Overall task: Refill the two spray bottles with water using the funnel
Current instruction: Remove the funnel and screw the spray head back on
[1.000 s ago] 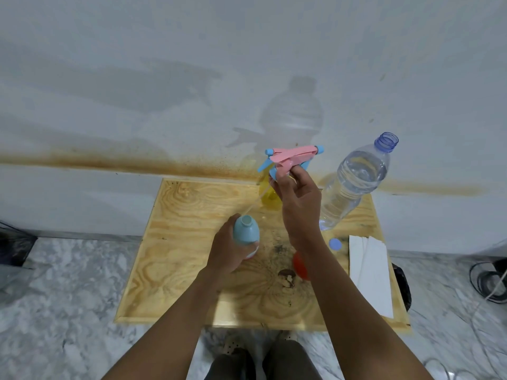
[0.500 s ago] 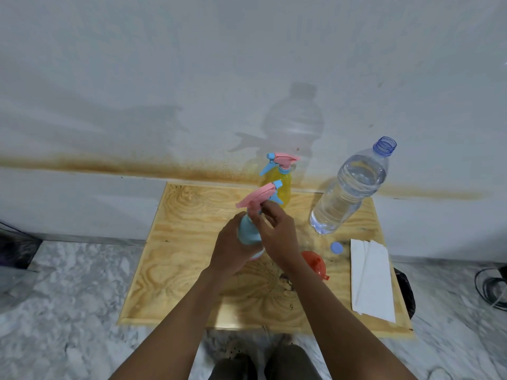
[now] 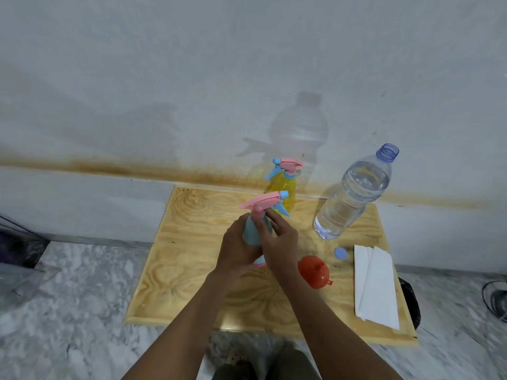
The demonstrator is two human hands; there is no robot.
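Observation:
A light blue spray bottle (image 3: 253, 232) stands on the wooden board (image 3: 192, 242), its pink spray head (image 3: 262, 202) seated on the neck. My left hand (image 3: 237, 249) wraps around the bottle's body. My right hand (image 3: 279, 242) pinches the collar just under the spray head. Behind it a yellow spray bottle (image 3: 284, 187) stands with its own pink and blue head on. A red funnel (image 3: 314, 271) lies on the board to the right of my right wrist. The open clear water bottle (image 3: 354, 196) stands at the back right, partly full.
A small blue bottle cap (image 3: 340, 253) lies near the water bottle. Folded white paper towels (image 3: 375, 283) rest at the board's right edge. The board sits low on a marble floor (image 3: 68, 292) against a stained white wall. A dark cable (image 3: 495, 300) lies at far right.
My right hand brought the pink spray head down from above the yellow bottle onto the blue bottle's neck and now grips its collar. My left hand kept hold of the blue bottle.

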